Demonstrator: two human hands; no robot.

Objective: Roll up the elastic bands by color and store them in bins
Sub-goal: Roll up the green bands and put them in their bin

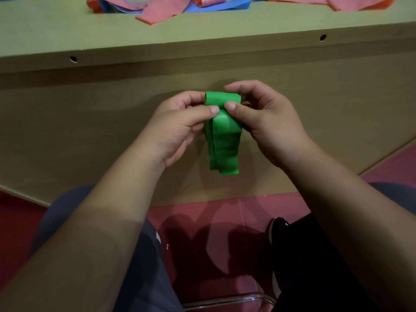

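- A curved metal chair rail (227, 300) is showing at the bottom edge of the view, between the person's legs.
- One leg in grey cloth (139, 255) is lying on the left. One in black cloth (315, 266) is lying on the right, with a dark shoe (275, 228) resting on the red floor (202, 221).
- Both bare forearms are reaching forward and meeting in the middle of the view.
- The left hand (180, 124) is pinching the green band (222, 136). Its thumb is pressing flat on the front of the rolled part, and its fingers are curling round behind the left side.
- The right hand (265, 118) is gripping the same roll from the other side. Its thumb is pressing on the front just beside the left thumb, its forefinger is arching over the top, and its other fingers are tucking in behind.
- The green band is being held in the air in front of the table's front panel (90, 131), below the near edge of the table top (67, 30) and touching neither. Its upper end is wound into a short, flattened roll between the two hands, and its loose layers are hanging straight down below the thumbs.
- Two small round holes (73, 59) are showing in the strip under the near edge, one toward the left end and one toward the right.
- Salmon-pink bands (155, 14) and blue bands (225, 5) are lying tangled together in a loose heap on the table top, well back from its near edge.
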